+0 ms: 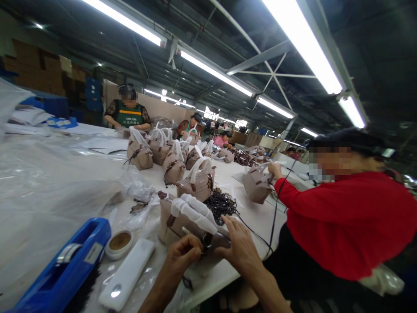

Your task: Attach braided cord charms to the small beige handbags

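A taupe handbag (169,234) stands in front of me at the table's near edge, its handles (195,213) wrapped in white material. My left hand (185,254) is at the bag's front, fingers closed in a pinch beside a dark round fitting (207,240). What the pinch holds is too small to make out. At the bag's right end is my right hand (239,245), with its fingers stretched out and thumb apart, close to or touching the bag's upper edge. Just behind the bag lies a heap of black cords or chains (221,204).
A blue tape dispenser (71,261), a tape roll (119,243) and a white oblong device (127,276) lie left. Several similar bags (174,167) stand beyond. A co-worker in red (345,221) at right holds another bag (257,184). Plastic sheeting (58,182) covers the left side.
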Tool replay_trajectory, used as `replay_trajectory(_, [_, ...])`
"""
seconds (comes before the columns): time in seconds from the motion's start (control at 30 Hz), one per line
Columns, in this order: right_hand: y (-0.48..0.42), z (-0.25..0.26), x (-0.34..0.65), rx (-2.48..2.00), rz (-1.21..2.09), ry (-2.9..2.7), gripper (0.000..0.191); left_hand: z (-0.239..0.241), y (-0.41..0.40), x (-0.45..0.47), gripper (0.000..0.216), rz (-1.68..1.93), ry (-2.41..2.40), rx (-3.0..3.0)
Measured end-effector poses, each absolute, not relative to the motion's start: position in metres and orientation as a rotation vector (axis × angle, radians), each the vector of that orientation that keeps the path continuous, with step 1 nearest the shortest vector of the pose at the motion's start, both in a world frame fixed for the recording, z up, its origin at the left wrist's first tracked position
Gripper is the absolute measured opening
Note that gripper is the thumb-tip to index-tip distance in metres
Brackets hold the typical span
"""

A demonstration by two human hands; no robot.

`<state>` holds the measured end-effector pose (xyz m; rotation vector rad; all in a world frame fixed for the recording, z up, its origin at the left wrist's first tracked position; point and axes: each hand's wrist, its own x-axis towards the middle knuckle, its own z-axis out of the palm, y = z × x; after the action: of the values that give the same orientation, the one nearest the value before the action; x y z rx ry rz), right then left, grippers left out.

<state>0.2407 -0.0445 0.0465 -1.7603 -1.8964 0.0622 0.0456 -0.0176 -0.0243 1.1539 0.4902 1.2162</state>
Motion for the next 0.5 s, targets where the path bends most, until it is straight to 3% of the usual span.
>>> replay_trajectory(0.23, [-0.043, 0.021, 0.233, -1.743, 0.06, -2.076, 0.01, -0.031, -0.009, 0.023, 0.044, 1.08, 0.574, 1.229])
replay_trajectory(0.27, [-0.043, 0.019, 0.232, -1.698, 0.06, -2.05, 0.008, -0.032, -0.008, 0.019, 0.044, 1.107, 0.654, 1.182])
replay_trajectory(0.4, [-0.042, 0.025, 0.251, -1.625, 0.122, -1.748, 0.029, -0.039, -0.01, 0.01, 0.042, 1.431, 0.954, 1.094])
replay_trajectory(0.5, [-0.038, 0.045, 0.287, -1.581, 0.285, -1.427, 0.029, -0.06, -0.009, 0.017, 0.039, 1.546, 1.145, 1.134])
